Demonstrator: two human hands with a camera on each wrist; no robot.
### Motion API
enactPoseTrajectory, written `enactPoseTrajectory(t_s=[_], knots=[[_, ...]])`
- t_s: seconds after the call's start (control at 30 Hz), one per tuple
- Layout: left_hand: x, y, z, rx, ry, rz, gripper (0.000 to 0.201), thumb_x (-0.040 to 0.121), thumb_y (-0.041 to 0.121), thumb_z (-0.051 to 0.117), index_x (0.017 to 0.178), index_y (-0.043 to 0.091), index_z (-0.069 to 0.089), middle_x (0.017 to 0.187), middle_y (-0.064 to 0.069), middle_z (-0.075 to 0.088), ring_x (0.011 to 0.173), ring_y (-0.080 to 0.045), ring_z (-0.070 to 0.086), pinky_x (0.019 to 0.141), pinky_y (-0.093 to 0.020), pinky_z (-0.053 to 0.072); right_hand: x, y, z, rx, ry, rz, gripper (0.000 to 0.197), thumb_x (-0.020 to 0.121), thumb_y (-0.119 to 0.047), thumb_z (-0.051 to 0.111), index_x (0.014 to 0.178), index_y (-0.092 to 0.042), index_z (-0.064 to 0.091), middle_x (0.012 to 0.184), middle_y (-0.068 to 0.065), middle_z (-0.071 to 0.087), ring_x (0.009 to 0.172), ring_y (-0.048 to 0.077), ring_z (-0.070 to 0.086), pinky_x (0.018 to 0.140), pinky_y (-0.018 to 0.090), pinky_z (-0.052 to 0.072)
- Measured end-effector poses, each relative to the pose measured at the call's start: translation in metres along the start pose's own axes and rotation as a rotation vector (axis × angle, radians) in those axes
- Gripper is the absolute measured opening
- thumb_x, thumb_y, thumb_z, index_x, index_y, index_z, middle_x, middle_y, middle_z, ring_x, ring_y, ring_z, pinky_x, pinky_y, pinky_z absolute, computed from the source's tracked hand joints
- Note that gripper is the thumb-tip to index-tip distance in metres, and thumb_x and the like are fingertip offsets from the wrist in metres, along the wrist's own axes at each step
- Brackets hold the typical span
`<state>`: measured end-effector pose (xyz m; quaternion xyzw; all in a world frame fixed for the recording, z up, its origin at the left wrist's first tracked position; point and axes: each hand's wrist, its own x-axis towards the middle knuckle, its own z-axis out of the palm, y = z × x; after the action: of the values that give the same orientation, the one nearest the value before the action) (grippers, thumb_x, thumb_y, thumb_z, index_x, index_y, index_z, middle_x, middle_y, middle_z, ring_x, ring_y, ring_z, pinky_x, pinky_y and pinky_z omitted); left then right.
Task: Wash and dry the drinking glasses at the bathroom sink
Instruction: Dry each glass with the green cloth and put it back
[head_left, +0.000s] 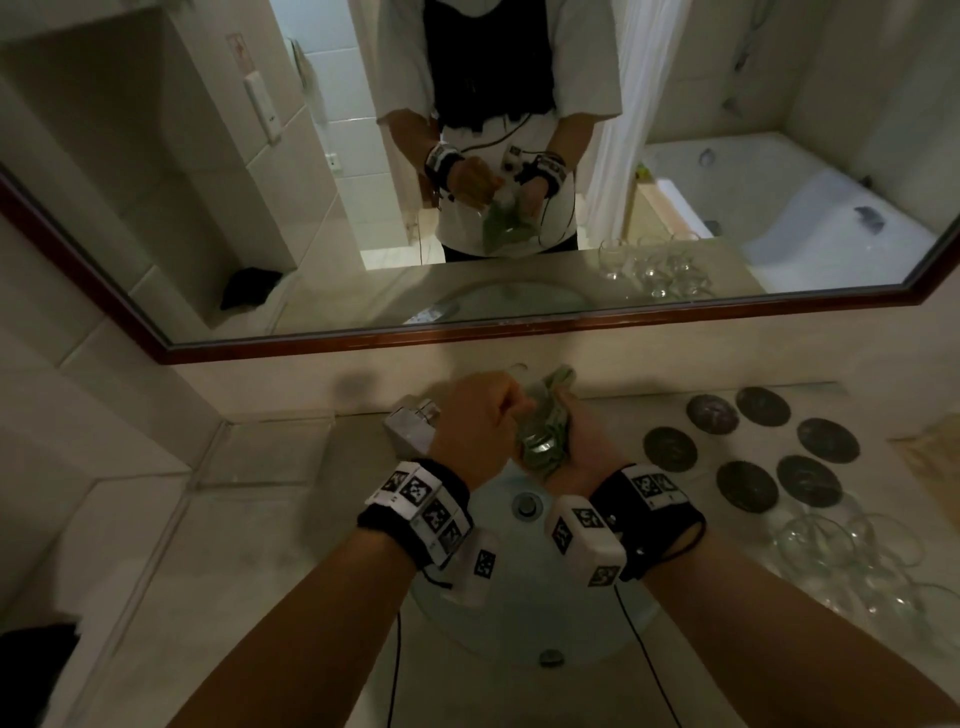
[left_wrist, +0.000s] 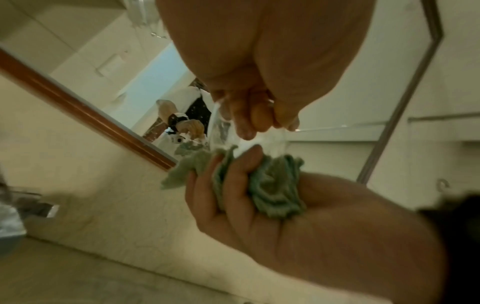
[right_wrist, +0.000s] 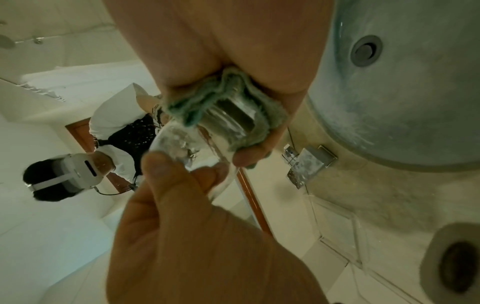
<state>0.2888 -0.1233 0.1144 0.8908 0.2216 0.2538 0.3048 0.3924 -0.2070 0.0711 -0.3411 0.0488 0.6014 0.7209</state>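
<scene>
Green cloth (head_left: 545, 447) is lying bunched in the right hand (head_left: 582, 441), wrapped around the base of a clear drinking glass (head_left: 535, 439); the right fingers (left_wrist: 207, 185) are curling over cloth and glass together. The left hand (head_left: 475, 421) is pinching the glass rim between thumb and fingertips (right_wrist: 207, 172), as the right wrist view shows. Both hands are meeting at 12 o'clock above the round sink basin (head_left: 519, 613), the glass hanging clear of the basin wall and just in front of the square chrome faucet (head_left: 413, 423) at 11 o'clock. Pale marble counter (head_left: 208, 571) is lying open at 9 o'clock, running to a tiled side wall. At 2 o'clock six dark round coasters (head_left: 748, 457) are lying flat on the counter, apart from one another, and at 3 o'clock a cluster of clear glasses (head_left: 852, 556) is standing close together, just beside the right forearm. A wood-framed mirror (head_left: 363, 340) is spanning the wall at 12 o'clock, reflecting the person, a white curtain and a bathtub.
</scene>
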Motion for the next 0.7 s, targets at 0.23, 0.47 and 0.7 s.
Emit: enactPoseTrajectory(t_s=[0.23,0.47,0.7], knots=[[-0.007,0.002,0.010,0.096,0.001,0.143,0.027,0.088,0.014,0.063,0.067,0.013,0.046,0.065,-0.001,0.044,0.065,-0.021,0.042,0.062,-0.037,0.037,0.006,0.011,-0.002,-0.132,0.114,-0.056,0.057,0.091,-0.060,0.054,0.096,-0.007,0.074,0.096,0.016,0.074,0.081,0.026,0.073,0.068,0.035,0.060],[-0.006,-0.001,0.004,0.161,0.027,0.242,0.033,0.085,0.000,0.063,0.066,0.017,0.042,0.060,-0.003,0.042,0.057,-0.025,0.041,0.062,-0.032,0.028,-0.001,0.022,-0.005,-0.465,0.279,-0.149,0.058,0.100,-0.057,0.040,0.091,-0.009,0.069,0.075,0.013,0.070,0.063,0.023,0.063,0.060,0.031,0.048],[-0.007,-0.004,-0.001,-0.009,0.003,0.126,0.024,0.092,0.006,0.057,0.069,0.008,0.048,0.064,-0.001,0.046,0.060,-0.019,0.042,0.054,-0.022,0.031,-0.016,0.012,0.001,-0.469,0.098,-0.141,0.075,0.092,-0.071,0.036,0.115,-0.008,0.069,0.106,0.019,0.073,0.095,0.034,0.072,0.076,0.042,0.060]])
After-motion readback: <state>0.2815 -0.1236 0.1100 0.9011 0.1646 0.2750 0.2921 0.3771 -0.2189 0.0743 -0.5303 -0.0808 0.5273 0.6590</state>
